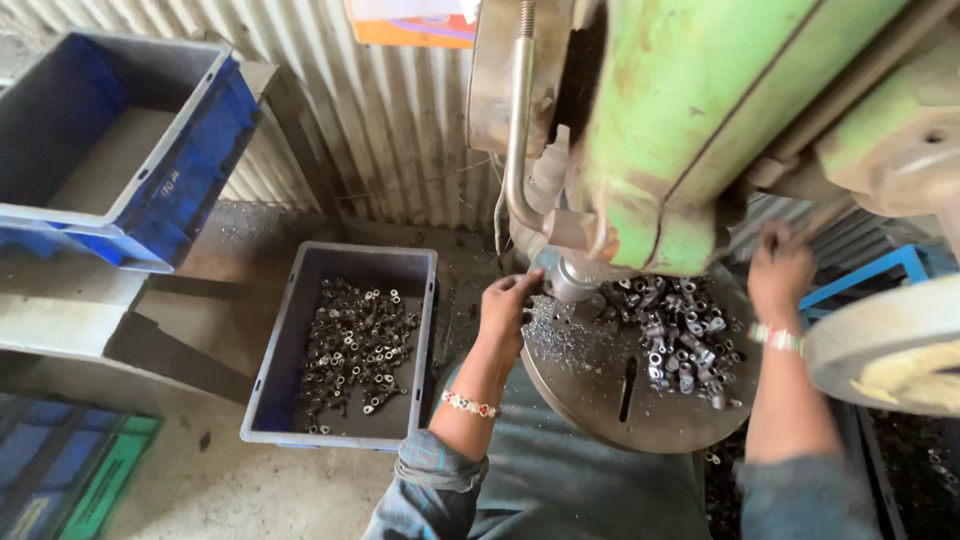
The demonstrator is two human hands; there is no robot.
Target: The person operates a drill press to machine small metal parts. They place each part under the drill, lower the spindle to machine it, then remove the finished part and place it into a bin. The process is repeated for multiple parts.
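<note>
My left hand point(505, 306) reaches to the spindle point(570, 275) of a green drill press point(690, 110), fingertips pinched at a small part under it; the part itself is hidden. My right hand point(778, 268) is raised beside the machine's column, blurred, fingers curled near a lever I cannot make out. On the round metal work table point(590, 400) lies a heap of small grey metal fittings point(680, 335) between both hands, with metal chips near my left hand.
A grey crate point(300, 290) holding several small metal fittings stands on the floor at left. A blue empty crate point(190, 170) sits on a shelf upper left. Corrugated metal wall behind. A blue frame point(880, 268) and round disc point(890, 345) at right.
</note>
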